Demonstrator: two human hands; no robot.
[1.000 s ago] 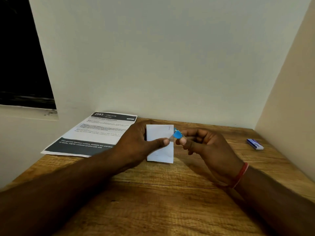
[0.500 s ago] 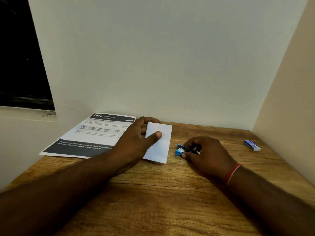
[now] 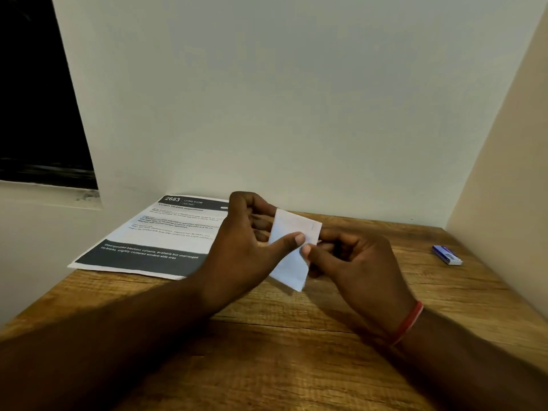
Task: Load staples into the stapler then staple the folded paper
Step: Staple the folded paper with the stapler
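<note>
The stapler is nowhere in view, so whether staples went in cannot be read directly. A faint mark sits near the upper corner of the folded paper (image 3: 292, 226), but it is too small to call a staple. With both hands on the paper and no tool in them, this looks like either a check of a finished staple or a pause before stapling. The paper is held tilted above the table (image 3: 296, 351), just right of the printed sheet (image 3: 166, 232). The left hand (image 3: 246, 247) grips it with the thumb pressed on the near face and the fingers curled behind. The right hand (image 3: 353, 262) pinches the edge farthest from the sheet between thumb and fingertips. A small blue-and-white box (image 3: 447, 255), probably the staples, lies well to the right of the sheet.
</note>
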